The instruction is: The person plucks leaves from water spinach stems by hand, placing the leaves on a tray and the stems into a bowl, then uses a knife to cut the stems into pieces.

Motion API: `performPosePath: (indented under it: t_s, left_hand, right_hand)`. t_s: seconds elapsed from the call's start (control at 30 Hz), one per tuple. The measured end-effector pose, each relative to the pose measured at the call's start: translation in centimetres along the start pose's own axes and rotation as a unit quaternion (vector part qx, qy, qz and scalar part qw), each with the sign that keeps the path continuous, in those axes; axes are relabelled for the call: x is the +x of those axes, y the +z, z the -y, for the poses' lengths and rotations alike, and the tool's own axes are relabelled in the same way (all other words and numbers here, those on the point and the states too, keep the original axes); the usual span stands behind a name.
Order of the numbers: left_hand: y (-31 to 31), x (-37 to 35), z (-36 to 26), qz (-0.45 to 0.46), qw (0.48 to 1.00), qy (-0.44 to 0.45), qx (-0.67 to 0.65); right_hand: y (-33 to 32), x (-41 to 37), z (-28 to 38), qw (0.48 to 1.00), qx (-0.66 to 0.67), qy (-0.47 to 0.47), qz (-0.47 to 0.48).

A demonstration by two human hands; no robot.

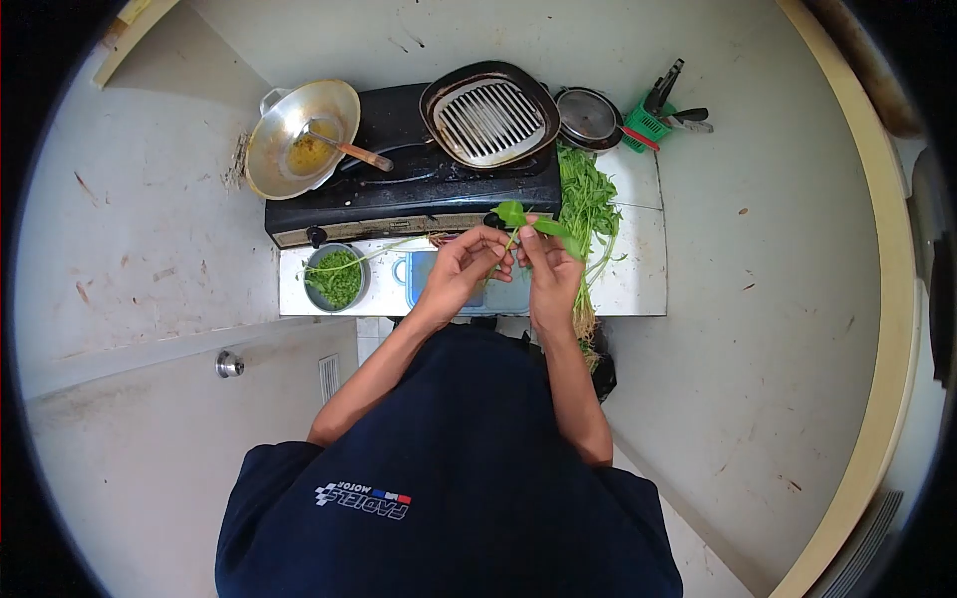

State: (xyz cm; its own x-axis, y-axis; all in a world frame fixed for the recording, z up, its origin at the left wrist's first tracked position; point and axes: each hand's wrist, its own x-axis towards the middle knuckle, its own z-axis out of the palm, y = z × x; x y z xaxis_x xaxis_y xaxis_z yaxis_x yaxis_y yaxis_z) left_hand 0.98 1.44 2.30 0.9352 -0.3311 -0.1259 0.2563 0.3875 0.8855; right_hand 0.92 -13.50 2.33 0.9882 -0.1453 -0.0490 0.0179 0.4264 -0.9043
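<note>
Green sprig (510,212) is up in the air over the near edge of the counter (638,274), pinched by both hands. Its stem is gripped between thumb and fingers by the left hand (471,267), and just beside that the leafy part is nipped by the fingertips of the right hand (553,274). With a light pinch like that, the leaves are kept uncrushed and poking out past the fingers.

Under the hands, a blue container (417,271) is parked along the near edge, so anything dropped would probably be caught. A grey bowl (365,279) of picked leaves (337,289) is set by the near left corner, handy for the left side. A long stem (394,244) is stretched from over the bowl towards the left hand; whether its end is held too can't really be made out.

Loads more greens (588,199) are laid lengthwise down the strip right of the stove (389,110), pretty sensible given how narrow it is, with the roots (584,324) hung past the near edge.

On the stove, the wok (344,105) is sat at the left with a ladle (364,154) leant over its rim, handle outward for easy grabbing, and the grill pan (495,120) at the right. Towards the far right corner, a small pan (588,118) is tucked beside the green basket (646,128), where utensils are stood upright to save room.
</note>
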Motion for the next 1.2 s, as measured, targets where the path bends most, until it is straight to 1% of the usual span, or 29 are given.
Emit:
performPosePath:
  t_s: [0.03,0.17,0.27,0.37,0.47,0.57,0.63,0.67,0.77,0.87,0.9,0.93,1.0,1.03,1.13,1.2]
  left_hand:
    - [0.0,0.0,0.1,0.008,1.000,-0.004,0.006]
    - [0.5,0.0,-0.3,-0.018,0.999,-0.020,-0.036]
    - [0.1,0.3,0.1,-0.031,0.998,-0.018,-0.057]
    - [-0.2,0.6,0.1,-0.041,0.993,-0.026,-0.107]
    - [-0.3,0.4,-0.1,-0.055,0.985,-0.049,-0.155]
    - [-0.5,0.4,0.3,-0.066,0.975,-0.070,-0.200]
    - [-0.9,0.5,0.9,-0.067,0.967,-0.078,-0.231]
    - [-1.0,0.5,1.1,-0.073,0.968,-0.078,-0.226]
    - [-0.9,0.4,0.8,-0.090,0.973,-0.078,-0.200]
    - [-1.0,0.2,0.6,-0.105,0.978,-0.079,-0.164]
    - [-1.2,0.0,0.6,-0.110,0.978,-0.082,-0.157]
    - [-1.3,-0.1,0.6,-0.116,0.978,-0.086,-0.149]
    - [-1.9,-0.4,0.9,-0.112,0.980,-0.079,-0.142]
    - [-2.1,-0.5,1.0,-0.110,0.981,-0.075,-0.138]
    - [-1.9,-1.0,0.7,-0.142,0.978,-0.060,-0.140]
    - [-2.6,-1.3,0.9,-0.139,0.979,-0.054,-0.138]
  right_hand:
    - [-0.2,0.1,-0.1,1.000,-0.017,-0.001,-0.002]
    - [0.1,-0.2,0.2,0.997,-0.075,-0.020,-0.007]
    - [0.1,-0.4,-0.4,0.994,-0.088,-0.067,0.023]
    - [0.5,-0.7,-0.4,0.989,-0.104,-0.099,0.022]
    - [-1.0,-0.3,-1.9,0.962,-0.187,-0.184,0.069]
    - [-1.3,-0.6,-1.3,0.928,-0.296,-0.214,0.075]
    - [-1.3,-1.0,-1.2,0.929,-0.290,-0.218,0.079]
    - [-1.3,-1.1,-1.3,0.929,-0.287,-0.220,0.080]
    - [-1.7,-1.4,-1.6,0.966,-0.182,-0.179,0.046]
    - [-3.9,-1.4,-2.8,0.997,-0.069,-0.031,-0.028]
    - [-4.7,-1.0,-3.1,0.994,-0.099,-0.032,-0.024]
    - [-5.7,-0.7,-3.7,0.987,-0.157,-0.011,-0.023]
    - [-8.2,-0.2,-5.6,0.962,-0.271,0.029,-0.022]
    - [-9.9,0.0,-7.4,0.949,-0.314,0.025,-0.015]
    - [-13.5,-0.5,-11.5,0.914,-0.403,0.035,-0.006]
    - [-15.3,-0.8,-13.8,0.908,-0.416,0.041,-0.004]
